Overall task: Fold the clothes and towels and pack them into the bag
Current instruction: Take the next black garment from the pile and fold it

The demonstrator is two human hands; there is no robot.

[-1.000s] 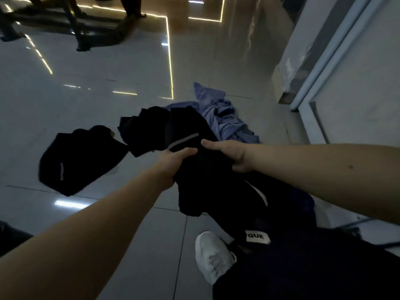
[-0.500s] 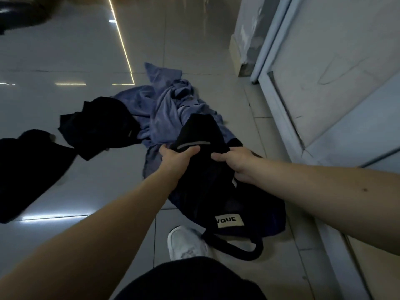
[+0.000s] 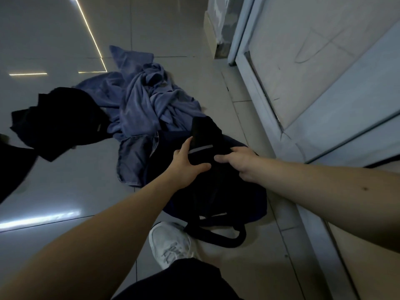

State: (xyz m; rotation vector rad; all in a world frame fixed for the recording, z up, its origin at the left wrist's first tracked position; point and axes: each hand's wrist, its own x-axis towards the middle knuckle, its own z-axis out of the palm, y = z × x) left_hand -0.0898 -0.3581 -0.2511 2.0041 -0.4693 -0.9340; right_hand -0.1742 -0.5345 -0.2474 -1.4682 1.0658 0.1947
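A dark navy bag (image 3: 249,204) with a black strap (image 3: 225,240) lies on the tiled floor by the wall. Over its mouth sits a folded black garment (image 3: 205,137) with a grey reflective stripe. My left hand (image 3: 186,167) grips the garment's left edge, thumb on top. My right hand (image 3: 242,163) pinches its right edge, fingers curled under. A crumpled blue towel or cloth (image 3: 147,105) lies just beyond the bag. Another black garment (image 3: 58,124) lies unfolded to the left.
A white wall panel and door frame (image 3: 303,83) run along the right. My white shoe (image 3: 171,245) stands just below the bag's strap. More dark cloth (image 3: 13,169) shows at the left edge. Glossy grey floor tiles (image 3: 54,187) spread left.
Both hands have carried the folded black garment rightward and down onto the bag's mouth. The view has swung right toward the wall, and the bag's label is now covered.
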